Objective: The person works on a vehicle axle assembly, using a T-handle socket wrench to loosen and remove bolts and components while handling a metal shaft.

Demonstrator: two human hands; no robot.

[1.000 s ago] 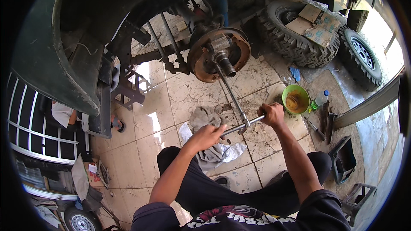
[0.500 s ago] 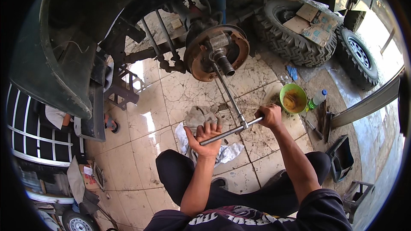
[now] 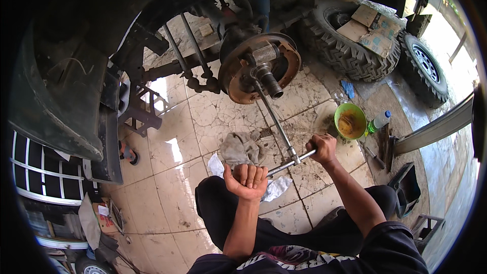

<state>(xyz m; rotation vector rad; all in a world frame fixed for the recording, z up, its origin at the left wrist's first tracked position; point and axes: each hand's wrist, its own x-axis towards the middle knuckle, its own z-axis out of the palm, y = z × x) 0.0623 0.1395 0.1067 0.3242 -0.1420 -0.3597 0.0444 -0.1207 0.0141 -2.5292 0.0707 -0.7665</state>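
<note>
A long steel T-bar wrench [image 3: 276, 126] slopes from the brake backing plate [image 3: 243, 71] down toward me. Its far end meets the rusty plate beside the protruding hub spindle [image 3: 269, 82]; the socket's exact seat is hard to see. My right hand [image 3: 322, 148] is closed round the right end of the cross handle. At the other end, my left hand [image 3: 247, 181] has its fingers curled over the bar, which disappears into the grip. A grey rag [image 3: 241, 148] and a white cloth [image 3: 276, 187] lie on the tiles beyond and beside my left hand.
To the right are a green bowl [image 3: 350, 121] with brown residue, a plastic bottle [image 3: 379, 121], hand tools [image 3: 388, 147] and a black tray [image 3: 406, 190]. A large tyre [image 3: 350, 45] bears cardboard. Dark bodywork [image 3: 56, 106] overhangs the left, near a stand [image 3: 142, 109].
My left hand's fingers, partly lifted before, now curl round the bar. The cross handle has turned slightly, its left end lower. The whole view has shifted a little.
</note>
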